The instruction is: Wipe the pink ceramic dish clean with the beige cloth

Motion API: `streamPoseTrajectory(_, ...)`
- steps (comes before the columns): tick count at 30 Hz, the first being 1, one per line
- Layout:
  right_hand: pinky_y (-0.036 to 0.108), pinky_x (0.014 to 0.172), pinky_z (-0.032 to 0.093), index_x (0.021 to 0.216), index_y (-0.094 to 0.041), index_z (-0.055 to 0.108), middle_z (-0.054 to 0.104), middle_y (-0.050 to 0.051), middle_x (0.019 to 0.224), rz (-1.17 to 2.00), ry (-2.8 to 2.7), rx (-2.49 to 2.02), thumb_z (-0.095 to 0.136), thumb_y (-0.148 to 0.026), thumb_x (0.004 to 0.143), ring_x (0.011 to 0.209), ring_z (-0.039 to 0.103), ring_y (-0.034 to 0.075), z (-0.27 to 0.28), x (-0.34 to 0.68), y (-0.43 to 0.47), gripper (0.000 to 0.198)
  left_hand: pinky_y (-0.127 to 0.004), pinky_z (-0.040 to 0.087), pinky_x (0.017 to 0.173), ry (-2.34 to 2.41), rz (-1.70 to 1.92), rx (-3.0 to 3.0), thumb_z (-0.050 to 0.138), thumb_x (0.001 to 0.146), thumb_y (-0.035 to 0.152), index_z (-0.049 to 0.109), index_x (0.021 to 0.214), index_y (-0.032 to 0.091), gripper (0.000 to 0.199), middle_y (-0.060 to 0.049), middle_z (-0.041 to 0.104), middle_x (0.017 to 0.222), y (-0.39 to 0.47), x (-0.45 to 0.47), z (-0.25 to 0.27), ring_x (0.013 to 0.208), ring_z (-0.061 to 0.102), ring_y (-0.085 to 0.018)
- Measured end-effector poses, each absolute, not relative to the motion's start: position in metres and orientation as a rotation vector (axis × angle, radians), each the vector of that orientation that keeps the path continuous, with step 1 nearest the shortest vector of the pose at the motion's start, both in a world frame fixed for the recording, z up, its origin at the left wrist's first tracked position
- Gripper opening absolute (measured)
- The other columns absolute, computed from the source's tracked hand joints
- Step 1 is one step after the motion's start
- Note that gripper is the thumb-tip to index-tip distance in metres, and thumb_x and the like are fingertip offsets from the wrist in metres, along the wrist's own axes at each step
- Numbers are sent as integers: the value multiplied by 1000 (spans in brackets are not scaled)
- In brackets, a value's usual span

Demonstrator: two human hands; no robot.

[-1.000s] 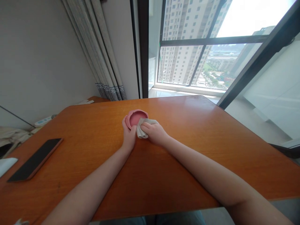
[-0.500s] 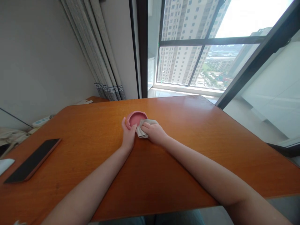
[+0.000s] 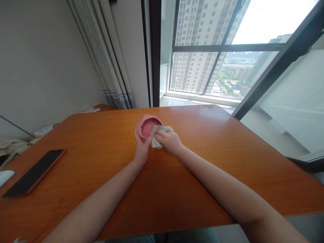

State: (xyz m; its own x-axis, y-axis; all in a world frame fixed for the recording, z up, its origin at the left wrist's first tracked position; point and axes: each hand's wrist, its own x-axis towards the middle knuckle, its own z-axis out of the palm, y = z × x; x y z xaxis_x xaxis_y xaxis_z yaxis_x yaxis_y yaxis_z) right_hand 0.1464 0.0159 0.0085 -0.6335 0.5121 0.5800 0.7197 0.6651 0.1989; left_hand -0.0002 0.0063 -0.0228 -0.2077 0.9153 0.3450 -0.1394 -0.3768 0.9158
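A pink bowl-like dish [image 3: 145, 122] with a faceted rim is tilted toward me over the middle of the wooden table [image 3: 101, 141]. My left hand [image 3: 142, 145] grips its near left side, thumb by the rim and fingers behind. A light grey cloth [image 3: 157, 143] is bunched in my right hand [image 3: 168, 140], whose fingers are closed around it. The cloth presses against the dish's right inner edge and hides part of it. One end of the cloth hangs below my right fingers.
A flat black pad with a brown edge [image 3: 35, 173] lies on the table's left side. Beside it, a white object [image 3: 5, 177] is partly cut off. A power strip [image 3: 44, 130] sits past the left edge. Behind the table are a curtain [image 3: 111, 67] and a large window.
The dish has been lifted and tipped toward me, so more of its outer side shows. Both hands have shifted slightly right with it, and the cloth reaches further over the rim.
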Motion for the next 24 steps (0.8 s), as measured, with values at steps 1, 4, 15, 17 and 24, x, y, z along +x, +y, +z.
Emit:
streamPoseTrajectory(1, 30, 55, 22, 84, -19, 60, 60, 1, 83, -551, -2399, -969, 37, -16, 94, 58, 39, 11, 9, 145, 15, 26, -35, 42, 100, 1006, 1687, 1241, 59, 80, 35, 20, 139, 29, 70, -9, 41, 140, 6, 1, -25, 122, 50, -20)
streamPoseTrajectory(4, 29, 56, 23, 87, -19, 60, 60, 1, 85, -499, -2479, -952, 38, -17, 94, 61, 42, 11, 12, 145, 17, 23, -37, 45, 96, 1116, 1689, 1265, 58, 79, 31, 35, 129, 23, 56, -9, 52, 125, 9, -6, -26, 112, 56, -21)
streamPoseTrajectory(15, 29, 54, 26, 93, -20, 62, 63, 4, 101, -489, -2513, -1116, 38, -19, 94, 66, 50, 11, 12, 156, 23, 24, -37, 26, 111, 1251, 1672, 1544, 68, 71, 35, 21, 138, 19, 84, -16, 28, 147, -1, -7, -4, 136, 31, -25)
streamPoseTrajectory(17, 29, 55, 27, 93, -19, 62, 63, 4, 99, -447, -2502, -1097, 39, -18, 93, 65, 49, 11, 10, 149, 18, 24, -36, 25, 112, 1252, 1727, 1549, 70, 69, 32, 18, 140, 20, 88, -15, 25, 148, -2, -7, -4, 136, 29, -25)
streamPoseTrajectory(24, 27, 56, 29, 101, -21, 61, 62, 5, 101, -444, -2568, -974, 40, -19, 93, 70, 51, 12, 12, 151, 21, 23, -37, 26, 112, 1298, 1730, 1643, 57, 69, 12, 37, 130, 19, 64, -11, 43, 133, 8, -20, -7, 127, 41, -23)
